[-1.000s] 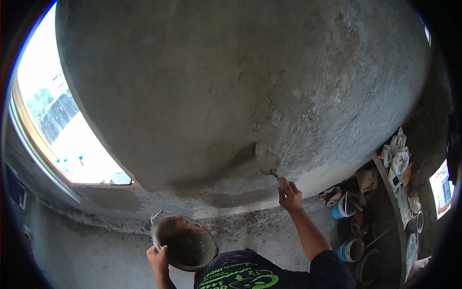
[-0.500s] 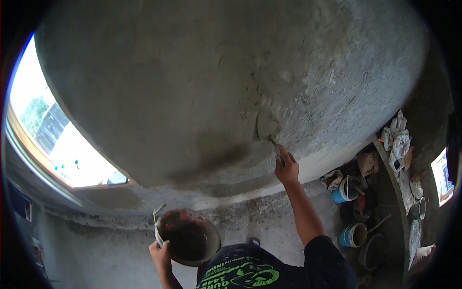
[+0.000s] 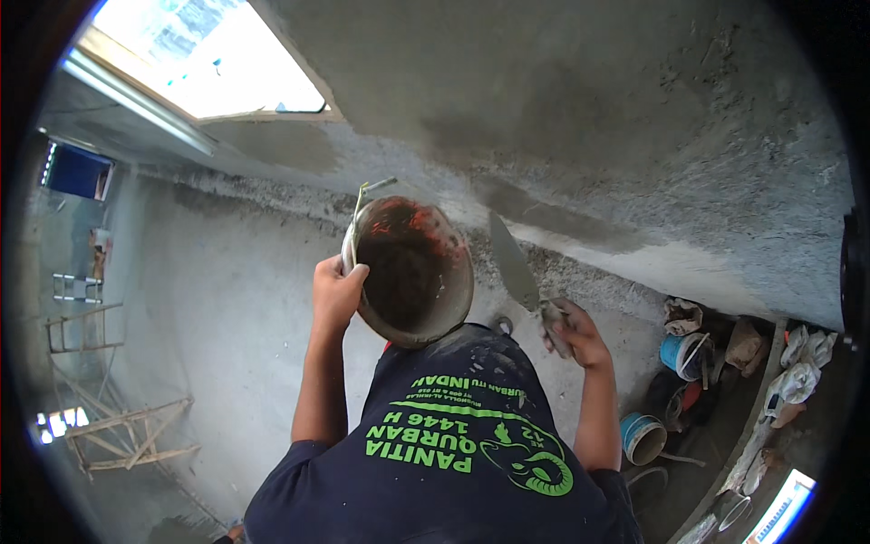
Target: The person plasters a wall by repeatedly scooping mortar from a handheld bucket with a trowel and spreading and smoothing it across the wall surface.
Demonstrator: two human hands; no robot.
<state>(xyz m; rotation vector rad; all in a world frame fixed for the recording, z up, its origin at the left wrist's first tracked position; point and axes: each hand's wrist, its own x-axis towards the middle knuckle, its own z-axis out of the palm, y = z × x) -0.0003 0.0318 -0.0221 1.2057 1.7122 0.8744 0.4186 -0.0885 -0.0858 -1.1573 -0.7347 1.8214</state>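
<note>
Seen from above, a person in a dark shirt point(image 3: 426, 494) with bright green print faces a grey plastered wall point(image 3: 562, 100). The left hand point(image 3: 337, 295) grasps the left rim of a round bucket point(image 3: 450, 308), thumb hooked over the edge and the other fingers outside. The bucket is held in front of the body, its mouth tilted up into view, showing a dark inside with reddish-orange patches; a pale cord point(image 3: 355, 218) runs along its upper left edge.

To the right, the right hand point(image 3: 580, 337) has its fingers wrapped around the handle of a trowel point(image 3: 515, 267). The grey, pointed blade angles up and left, its tip near the bucket's right side.

A bright window point(image 3: 263, 63) is at upper left. A wooden frame point(image 3: 131, 431) stands at lower left on the grey floor point(image 3: 245, 281). At lower right are a blue-and-white pail point(image 3: 678, 355), a second blue pail point(image 3: 639, 435) lying tilted, and crumpled pale bags point(image 3: 797, 381).
</note>
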